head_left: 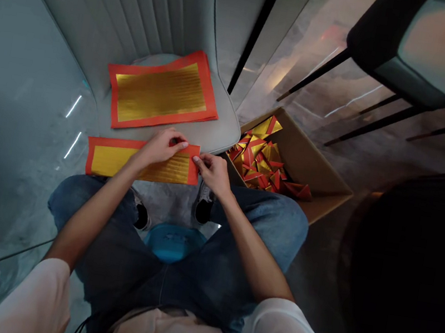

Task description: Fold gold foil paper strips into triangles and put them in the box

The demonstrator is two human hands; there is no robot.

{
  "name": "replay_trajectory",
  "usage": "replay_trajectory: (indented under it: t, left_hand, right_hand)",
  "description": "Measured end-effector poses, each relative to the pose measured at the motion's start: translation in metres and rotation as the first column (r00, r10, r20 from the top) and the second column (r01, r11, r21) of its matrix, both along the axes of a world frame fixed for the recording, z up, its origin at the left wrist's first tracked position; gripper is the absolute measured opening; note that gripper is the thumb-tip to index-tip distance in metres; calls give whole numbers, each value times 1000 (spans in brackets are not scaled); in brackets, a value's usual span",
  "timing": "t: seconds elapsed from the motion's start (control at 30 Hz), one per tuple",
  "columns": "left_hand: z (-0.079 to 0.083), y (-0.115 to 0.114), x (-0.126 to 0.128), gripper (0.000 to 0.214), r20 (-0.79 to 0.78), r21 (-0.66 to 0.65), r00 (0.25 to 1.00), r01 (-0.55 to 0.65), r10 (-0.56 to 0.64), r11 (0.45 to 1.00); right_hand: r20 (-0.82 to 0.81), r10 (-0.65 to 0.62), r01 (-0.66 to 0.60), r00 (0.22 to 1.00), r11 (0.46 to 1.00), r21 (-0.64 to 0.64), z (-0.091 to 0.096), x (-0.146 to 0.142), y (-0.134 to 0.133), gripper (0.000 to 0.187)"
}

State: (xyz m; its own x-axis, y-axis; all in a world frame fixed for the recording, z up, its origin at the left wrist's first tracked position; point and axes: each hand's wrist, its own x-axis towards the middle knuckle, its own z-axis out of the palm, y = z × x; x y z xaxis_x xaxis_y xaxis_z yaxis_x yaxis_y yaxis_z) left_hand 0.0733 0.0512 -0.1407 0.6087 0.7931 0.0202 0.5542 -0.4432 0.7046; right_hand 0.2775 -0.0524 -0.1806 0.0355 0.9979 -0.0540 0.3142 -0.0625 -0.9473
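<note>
A folded red-bordered gold paper sheet (117,160) is held out in front of my knees. My left hand (162,146) lies over its upper right part, fingers curled and pinching the top edge. My right hand (213,172) pinches the sheet's right end with thumb and fingers. Just beyond, a stack of the same gold-and-red sheets (162,89) lies flat on the seat of a grey padded chair (220,127).
An open cardboard box (322,176) at the right holds several folded red-and-gold paper triangles (263,159). A blue stool (172,240) shows between my legs. A dark chair (394,42) stands at the upper right, on a glossy floor.
</note>
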Motion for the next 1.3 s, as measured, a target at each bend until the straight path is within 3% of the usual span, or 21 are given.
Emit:
replay_trajectory:
  t: [0.23,0.43,0.7,0.8,0.9,1.0,1.3]
  left_hand:
    - [0,8,-2,29,39,-71,999,5,-2,997]
    - [15,10,0,30,19,-185,995,103,-101,977]
    - [49,-3,-10,34,167,-202,986,52,-18,978]
    - [54,-9,-17,40,217,-282,976,61,1,958]
    - [53,-16,-23,52,307,-358,951,81,35,930]
    - [49,-24,-30,59,379,-364,915,10,138,931]
    - [30,-31,-65,58,496,-309,787,-235,367,921]
  right_hand:
    - [11,17,-18,1000,998,61,2,2,1,54]
    - [69,54,-62,996,991,121,11,5,4,47]
    - [70,102,-114,992,971,209,43,12,23,45]
    - [68,157,-168,985,957,235,56,9,34,49]
    - [92,204,-221,975,946,239,68,1,46,56]
    - [63,227,-235,972,945,226,75,-11,56,61]
    - [-322,298,-292,899,954,68,82,-38,71,59]
